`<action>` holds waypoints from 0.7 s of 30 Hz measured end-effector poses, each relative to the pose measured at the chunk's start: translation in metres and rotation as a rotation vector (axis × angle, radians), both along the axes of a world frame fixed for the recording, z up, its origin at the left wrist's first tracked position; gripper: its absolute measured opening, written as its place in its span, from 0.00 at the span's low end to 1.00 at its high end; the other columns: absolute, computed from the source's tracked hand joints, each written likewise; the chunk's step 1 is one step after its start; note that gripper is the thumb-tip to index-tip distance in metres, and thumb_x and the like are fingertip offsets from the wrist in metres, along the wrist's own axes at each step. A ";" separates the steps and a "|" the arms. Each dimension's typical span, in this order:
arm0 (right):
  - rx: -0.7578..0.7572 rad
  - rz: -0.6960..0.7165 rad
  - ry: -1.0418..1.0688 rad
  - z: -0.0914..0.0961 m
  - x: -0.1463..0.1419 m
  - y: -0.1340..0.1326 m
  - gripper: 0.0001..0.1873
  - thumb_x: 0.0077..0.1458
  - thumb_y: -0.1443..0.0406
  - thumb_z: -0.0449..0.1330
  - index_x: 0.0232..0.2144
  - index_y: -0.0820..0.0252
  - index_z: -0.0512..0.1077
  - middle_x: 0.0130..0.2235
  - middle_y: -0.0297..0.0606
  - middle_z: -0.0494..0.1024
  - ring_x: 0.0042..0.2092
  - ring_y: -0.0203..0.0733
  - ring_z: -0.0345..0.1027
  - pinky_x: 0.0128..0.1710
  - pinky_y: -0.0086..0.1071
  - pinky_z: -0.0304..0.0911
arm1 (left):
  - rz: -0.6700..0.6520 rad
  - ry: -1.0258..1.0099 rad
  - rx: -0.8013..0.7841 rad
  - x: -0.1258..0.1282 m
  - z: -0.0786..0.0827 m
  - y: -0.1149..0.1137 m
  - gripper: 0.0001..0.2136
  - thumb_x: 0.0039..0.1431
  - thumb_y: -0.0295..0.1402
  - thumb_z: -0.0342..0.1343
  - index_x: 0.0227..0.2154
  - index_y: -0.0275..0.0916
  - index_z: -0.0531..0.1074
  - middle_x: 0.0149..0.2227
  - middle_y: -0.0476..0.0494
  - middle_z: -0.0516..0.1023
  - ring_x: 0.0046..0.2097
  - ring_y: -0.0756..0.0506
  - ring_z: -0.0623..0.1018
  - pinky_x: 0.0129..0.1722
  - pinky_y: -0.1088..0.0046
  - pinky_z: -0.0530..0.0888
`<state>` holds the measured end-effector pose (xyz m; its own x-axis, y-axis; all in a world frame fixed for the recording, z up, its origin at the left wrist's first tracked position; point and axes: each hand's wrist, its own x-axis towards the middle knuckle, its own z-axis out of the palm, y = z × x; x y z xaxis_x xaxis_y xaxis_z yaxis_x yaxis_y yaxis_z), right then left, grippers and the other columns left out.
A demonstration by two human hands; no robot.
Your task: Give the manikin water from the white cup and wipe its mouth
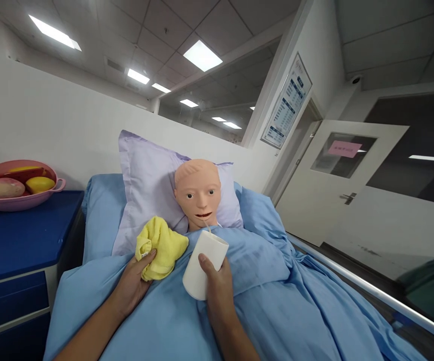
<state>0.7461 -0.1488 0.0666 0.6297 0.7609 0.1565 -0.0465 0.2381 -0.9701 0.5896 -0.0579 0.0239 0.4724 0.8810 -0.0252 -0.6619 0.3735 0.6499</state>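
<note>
My left hand is closed around a bunched yellow towel, left of the mannequin's chin. In my right hand is a white cup, tilted, with the thumb across its side. A thin pale straw rises from the cup's rim toward the open mouth of the mannequin; whether its tip is inside the mouth I cannot tell. The mannequin's head rests on a lilac pillow, and a blue quilt covers it up to the neck. The inside of the cup is hidden.
On the left, a pink basket of fruit stands on a blue bedside cabinet. A metal bed rail runs along the right side. Behind the bed is a white partition; a door stands ajar at right.
</note>
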 end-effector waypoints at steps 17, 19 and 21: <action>0.056 0.121 -0.091 0.010 0.012 -0.003 0.32 0.42 0.52 0.70 0.48 0.60 0.70 0.36 0.39 0.78 0.35 0.45 0.72 0.32 0.35 0.70 | 0.042 0.074 -0.016 0.003 0.004 -0.001 0.28 0.57 0.31 0.62 0.60 0.39 0.64 0.57 0.36 0.74 0.56 0.35 0.75 0.55 0.58 0.76; 0.087 0.117 -0.116 0.009 0.012 -0.002 0.32 0.41 0.53 0.71 0.47 0.60 0.70 0.36 0.38 0.78 0.35 0.44 0.71 0.34 0.35 0.70 | 0.047 0.085 -0.012 0.004 0.005 -0.002 0.29 0.57 0.31 0.62 0.61 0.41 0.63 0.58 0.37 0.74 0.57 0.35 0.75 0.54 0.57 0.77; 0.099 0.146 -0.147 0.008 0.012 -0.002 0.31 0.41 0.54 0.71 0.46 0.59 0.71 0.35 0.37 0.78 0.36 0.44 0.70 0.35 0.35 0.69 | 0.043 0.092 -0.006 0.004 0.007 -0.003 0.30 0.57 0.31 0.62 0.62 0.42 0.62 0.58 0.37 0.73 0.57 0.34 0.74 0.54 0.55 0.77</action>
<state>0.7581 -0.1508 0.0741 0.4793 0.8185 0.3168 0.0528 0.3334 -0.9413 0.5939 -0.0609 0.0309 0.4293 0.9003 -0.0722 -0.6154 0.3501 0.7062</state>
